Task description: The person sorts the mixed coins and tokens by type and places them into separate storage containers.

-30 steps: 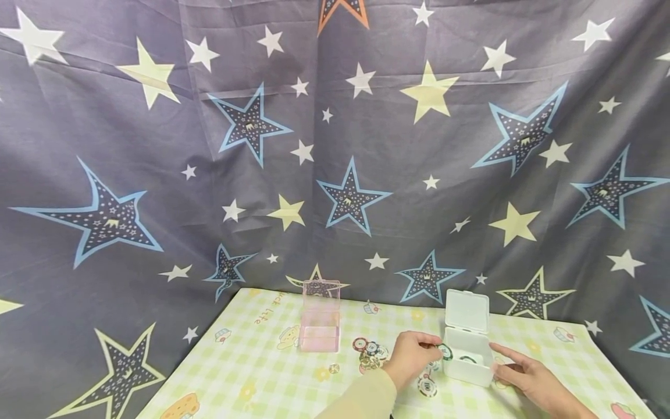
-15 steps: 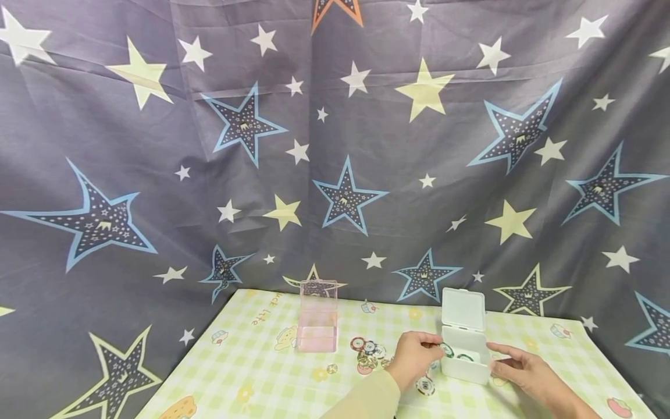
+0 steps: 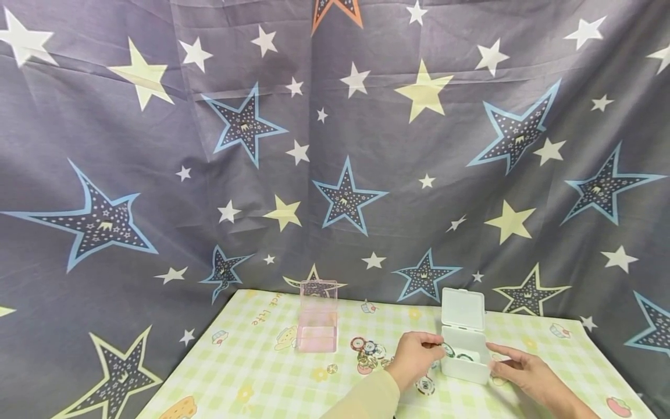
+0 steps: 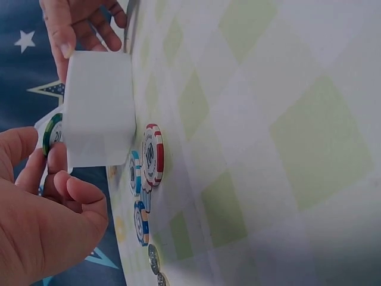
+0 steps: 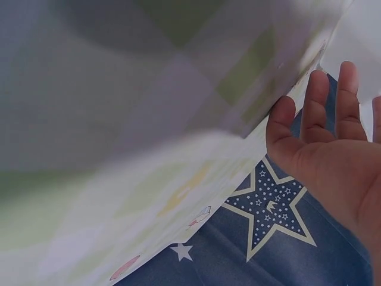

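Between thumb and fingers my left hand (image 3: 413, 358) pinches a green-edged poker chip (image 4: 53, 132), held upright at the left rim of a white lidded box (image 3: 464, 372). The box's lid (image 3: 463, 310) stands raised at the back. Inside lies another green-edged chip (image 3: 463, 357). My right hand (image 3: 526, 371) rests its thumb and index finger against the box's right side, the other fingers loosely extended in the right wrist view. Just in front of the box lies a chip marked 100 (image 3: 425, 384), red-edged in the left wrist view; a light-blue chip (image 4: 134, 173) lies beside it.
Left of my left hand, a red chip (image 3: 358, 344), a dark-blue chip (image 3: 370, 348) and several gold coins (image 3: 366, 361) lie together. One gold coin (image 3: 332, 368) sits apart. A pink see-through box (image 3: 317, 342) stands with its lid up, farther left on the checked tablecloth (image 3: 272, 384).
The head view has shifted slightly. My left hand and the green chip have moved a little closer against the box's left rim; the right hand has stayed at the box.
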{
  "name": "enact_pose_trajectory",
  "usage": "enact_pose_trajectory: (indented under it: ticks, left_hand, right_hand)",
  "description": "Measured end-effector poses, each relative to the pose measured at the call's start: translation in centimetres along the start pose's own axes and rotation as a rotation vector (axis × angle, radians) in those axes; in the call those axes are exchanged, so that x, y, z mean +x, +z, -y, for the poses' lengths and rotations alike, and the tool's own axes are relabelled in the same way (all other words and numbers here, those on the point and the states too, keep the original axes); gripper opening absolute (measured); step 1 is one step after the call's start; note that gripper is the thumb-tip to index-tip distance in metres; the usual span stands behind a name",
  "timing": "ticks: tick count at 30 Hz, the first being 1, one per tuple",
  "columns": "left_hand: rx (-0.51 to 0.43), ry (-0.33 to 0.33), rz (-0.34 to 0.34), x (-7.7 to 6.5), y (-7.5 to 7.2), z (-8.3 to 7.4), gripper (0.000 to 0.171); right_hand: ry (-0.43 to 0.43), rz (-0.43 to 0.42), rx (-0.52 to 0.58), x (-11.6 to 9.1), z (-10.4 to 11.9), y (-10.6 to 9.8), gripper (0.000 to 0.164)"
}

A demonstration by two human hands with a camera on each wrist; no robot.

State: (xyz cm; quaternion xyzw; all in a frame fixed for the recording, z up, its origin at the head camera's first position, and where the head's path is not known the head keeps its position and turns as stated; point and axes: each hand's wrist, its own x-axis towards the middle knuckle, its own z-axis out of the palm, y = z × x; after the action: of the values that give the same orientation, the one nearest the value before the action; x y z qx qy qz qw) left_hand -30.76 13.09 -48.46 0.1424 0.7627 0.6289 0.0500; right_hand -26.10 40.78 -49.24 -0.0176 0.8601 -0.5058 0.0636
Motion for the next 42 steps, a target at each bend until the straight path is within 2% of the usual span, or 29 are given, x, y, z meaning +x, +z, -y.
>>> enact_pose_trajectory:
  ticks: [11,16,20,25,28,31,36,39,42]
  left_hand:
    - [-0.021,-0.022,0.013,-0.1,-0.1,0.0,0.019]
    - [0.020,-0.027,0.026,-0.2,-0.6,0.1,0.018]
    - [0.166,0.025,0.070,-0.4,-1.8,0.6,0.019]
    - [0.414,0.126,0.205,-1.0,-3.5,1.1,0.022]
    - [0.559,0.148,0.253,-1.4,-4.0,1.6,0.028]
    - [0.675,0.143,0.254,-1.6,-4.0,2.0,0.034]
    - [0.777,0.142,0.233,-1.8,-3.6,2.6,0.035]
    - [0.804,0.143,0.231,-1.9,-3.6,2.8,0.033]
    - [0.839,0.146,0.234,-1.8,-3.5,3.0,0.032]
  right_hand:
    - [0.054,-0.015,-0.040,0.2,0.1,0.0,0.069]
    - [0.051,-0.011,-0.044,0.2,0.1,0.0,0.068]
    - [0.079,-0.009,-0.043,0.4,0.2,0.0,0.068]
    - [0.107,-0.026,-0.058,0.6,0.3,-0.1,0.069]
    - [0.104,-0.030,-0.069,0.6,0.4,-0.1,0.069]
    - [0.097,-0.025,-0.075,0.6,0.4,-0.1,0.069]
    - [0.088,-0.004,-0.065,0.3,0.4,-0.1,0.069]
    - [0.084,0.004,-0.066,0.2,0.4,-0.2,0.070]
    - [0.045,0.017,-0.088,0.2,0.3,-0.2,0.069]
